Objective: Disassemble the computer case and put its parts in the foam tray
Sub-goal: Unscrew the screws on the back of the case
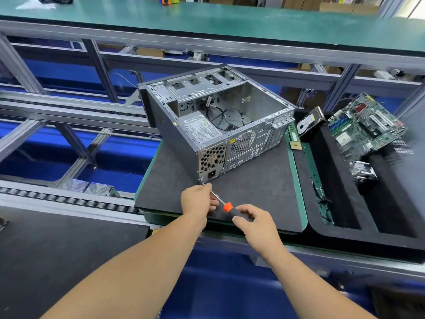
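An open grey computer case [213,120] lies on its side on a dark foam mat [253,187], with its power supply [202,127] and loose black cables inside. My right hand [255,223] grips the black-and-orange handle of a screwdriver [227,207]. The tip points at the case's lower rear corner by the power socket. My left hand [196,199] pinches the metal shaft close to the tip. To the right, the black foam tray [345,203] holds a motherboard [365,127], a hard drive [309,122] and a heatsink [363,173].
A green RAM stick [294,137] lies between the case and the tray. A roller conveyor [69,199] runs at the left, with aluminium framing behind it. A green-topped shelf [207,21] spans the back. Another dark mat [57,249] lies at the lower left.
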